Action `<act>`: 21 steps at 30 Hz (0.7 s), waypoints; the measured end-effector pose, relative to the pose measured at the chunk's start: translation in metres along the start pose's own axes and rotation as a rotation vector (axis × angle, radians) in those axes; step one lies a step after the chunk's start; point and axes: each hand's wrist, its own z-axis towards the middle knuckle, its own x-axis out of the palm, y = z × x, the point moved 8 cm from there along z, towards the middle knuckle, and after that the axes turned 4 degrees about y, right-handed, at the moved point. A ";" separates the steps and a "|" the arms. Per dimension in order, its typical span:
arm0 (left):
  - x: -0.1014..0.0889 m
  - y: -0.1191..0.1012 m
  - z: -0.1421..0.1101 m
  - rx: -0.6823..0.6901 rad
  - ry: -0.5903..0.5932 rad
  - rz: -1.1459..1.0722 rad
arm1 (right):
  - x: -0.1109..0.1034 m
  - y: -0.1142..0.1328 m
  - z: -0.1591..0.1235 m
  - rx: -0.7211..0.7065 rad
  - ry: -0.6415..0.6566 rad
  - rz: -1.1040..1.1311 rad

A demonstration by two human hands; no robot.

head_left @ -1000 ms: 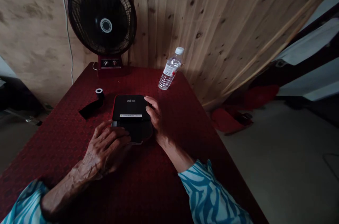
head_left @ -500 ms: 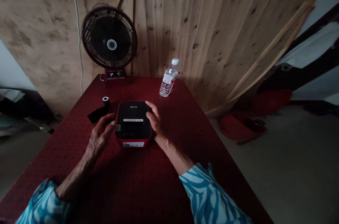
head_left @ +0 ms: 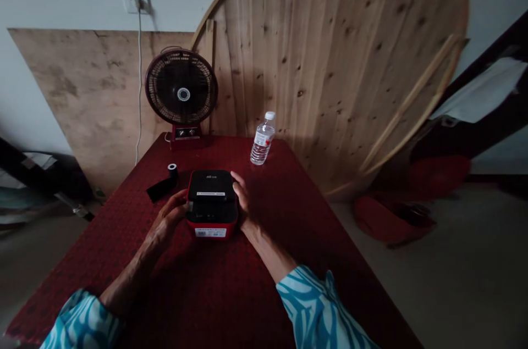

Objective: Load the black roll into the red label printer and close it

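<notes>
Open and unclenched, the left hand [head_left: 168, 218] and right hand [head_left: 243, 199] rest against opposite sides of a black-and-red label printer [head_left: 212, 203] between them on the red worktop [head_left: 264, 288], and a careless sweep of the left hand could knock the small roll [head_left: 172, 170] and black strip [head_left: 160, 189] just beyond it.

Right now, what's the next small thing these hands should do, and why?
Probably the left hand should reach for the small roll, with its black strip, lying just beyond it. The left hand holds nothing, while the right hand rests against the black-and-red label printer, so it could steady that.
</notes>
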 end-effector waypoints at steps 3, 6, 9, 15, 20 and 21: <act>0.002 0.000 0.000 -0.015 0.010 0.001 | -0.002 -0.002 -0.001 -0.013 0.025 -0.013; 0.002 -0.003 0.004 -0.025 -0.004 0.002 | -0.002 -0.004 -0.001 0.015 0.054 0.009; 0.000 -0.008 0.011 -0.028 -0.027 0.041 | -0.001 -0.006 0.000 0.045 0.071 0.024; 0.001 -0.010 0.026 -0.075 0.001 0.143 | -0.003 -0.005 -0.002 0.011 0.061 -0.035; 0.004 -0.012 0.028 -0.063 0.005 0.131 | -0.003 -0.002 -0.003 0.038 0.076 -0.015; 0.004 -0.014 0.028 -0.030 -0.004 0.154 | -0.004 -0.001 -0.003 0.038 0.075 -0.014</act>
